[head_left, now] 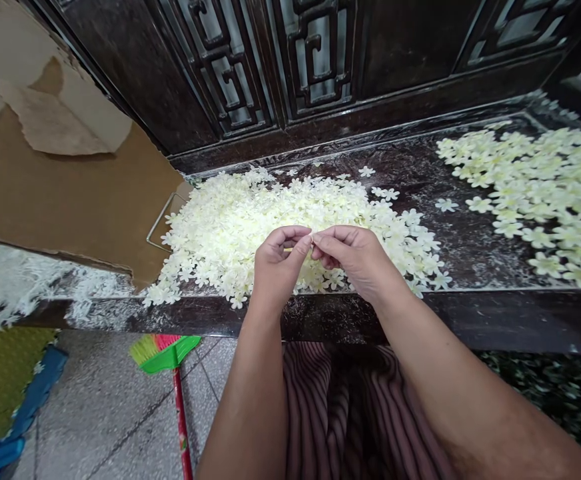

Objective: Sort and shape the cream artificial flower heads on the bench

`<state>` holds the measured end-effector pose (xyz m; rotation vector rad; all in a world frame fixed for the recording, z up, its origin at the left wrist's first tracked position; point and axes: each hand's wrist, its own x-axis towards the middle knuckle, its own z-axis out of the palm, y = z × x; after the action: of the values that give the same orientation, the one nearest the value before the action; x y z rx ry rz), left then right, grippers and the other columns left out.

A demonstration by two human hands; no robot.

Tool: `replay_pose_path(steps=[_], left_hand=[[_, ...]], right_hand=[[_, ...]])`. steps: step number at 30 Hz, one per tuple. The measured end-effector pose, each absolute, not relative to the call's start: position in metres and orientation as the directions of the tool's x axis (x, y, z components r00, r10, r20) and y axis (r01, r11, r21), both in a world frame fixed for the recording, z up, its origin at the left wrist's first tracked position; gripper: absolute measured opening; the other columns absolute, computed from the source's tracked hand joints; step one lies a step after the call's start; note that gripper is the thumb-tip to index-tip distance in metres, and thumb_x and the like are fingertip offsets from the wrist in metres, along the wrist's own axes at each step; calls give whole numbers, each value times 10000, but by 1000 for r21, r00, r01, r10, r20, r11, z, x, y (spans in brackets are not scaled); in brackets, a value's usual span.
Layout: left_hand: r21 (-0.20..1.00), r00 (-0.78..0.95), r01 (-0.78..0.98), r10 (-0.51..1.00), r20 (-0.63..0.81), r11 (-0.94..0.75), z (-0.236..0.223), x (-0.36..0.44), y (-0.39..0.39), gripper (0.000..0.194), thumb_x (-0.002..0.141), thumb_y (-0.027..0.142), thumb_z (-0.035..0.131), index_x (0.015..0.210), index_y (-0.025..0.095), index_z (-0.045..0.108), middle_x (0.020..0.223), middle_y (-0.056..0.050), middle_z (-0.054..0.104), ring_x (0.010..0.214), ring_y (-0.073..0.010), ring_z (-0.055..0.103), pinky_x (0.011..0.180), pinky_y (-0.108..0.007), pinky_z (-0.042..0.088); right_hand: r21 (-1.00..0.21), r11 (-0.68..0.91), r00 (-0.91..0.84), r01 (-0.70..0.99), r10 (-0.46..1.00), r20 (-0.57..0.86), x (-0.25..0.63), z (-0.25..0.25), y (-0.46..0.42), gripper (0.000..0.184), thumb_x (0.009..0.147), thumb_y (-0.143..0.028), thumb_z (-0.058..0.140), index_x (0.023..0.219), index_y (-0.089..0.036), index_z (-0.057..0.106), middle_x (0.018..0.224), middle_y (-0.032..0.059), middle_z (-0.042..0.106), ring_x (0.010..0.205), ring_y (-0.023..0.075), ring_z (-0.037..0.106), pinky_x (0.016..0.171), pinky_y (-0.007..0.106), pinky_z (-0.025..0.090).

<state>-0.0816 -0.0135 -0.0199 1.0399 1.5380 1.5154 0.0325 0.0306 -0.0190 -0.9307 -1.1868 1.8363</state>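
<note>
Flower heap (240,213), long axis along front edge of surface (463,263), beneath and beyond left hand (281,257) and right hand (355,257), equally near; both together, pinching tiny pale piece (312,239).

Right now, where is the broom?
The broom is lower left in the head view, seen against the floor, below the ledge, left of the left forearm.

A torn brown cardboard sheet (60,200) rises over the left end of the dark wooden worktop (475,320), a thin bent metal wire (160,216) by the cardboard's right edge. Dark wooden panelling with angular fretwork (266,61) stands along the back edge. Below the front edge, a red-handled broom with a green plastic head (177,387) shows against grey speckled floor tiles (95,413); dark green leaves (545,393) lie farther right
</note>
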Motion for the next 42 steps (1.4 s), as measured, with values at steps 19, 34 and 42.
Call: replay_pose_path(steps=[19,34,42], left_hand=[[999,-397,40,918,-17,36,-17,-82,-14,75,700,256,663,693,187,635,656,8,633,604,-87,546,609,-242,448],[999,-396,30,918,-15,29,-16,-83,-14,44,692,231,661,683,190,647,627,17,628,574,-75,527,592,-226,445],[998,-372,58,928,4,19,-17,-82,-15,45,694,225,660,712,185,649,626,16,619,596,-85,543,598,-226,450]], right_hand=[[-927,-336,-516,-168,831,-208,37,-19,33,138,656,-276,657,575,-166,640,556,1,633,461,58,467,473,217,377],[-922,-344,-517,-176,829,-211,37,-19,33,135,660,-271,662,583,-162,646,546,-3,630,450,54,470,463,210,374],[-932,-335,-488,-142,842,-229,37,-15,33,112,638,-204,631,538,-160,607,505,-20,593,431,47,444,450,207,358]])
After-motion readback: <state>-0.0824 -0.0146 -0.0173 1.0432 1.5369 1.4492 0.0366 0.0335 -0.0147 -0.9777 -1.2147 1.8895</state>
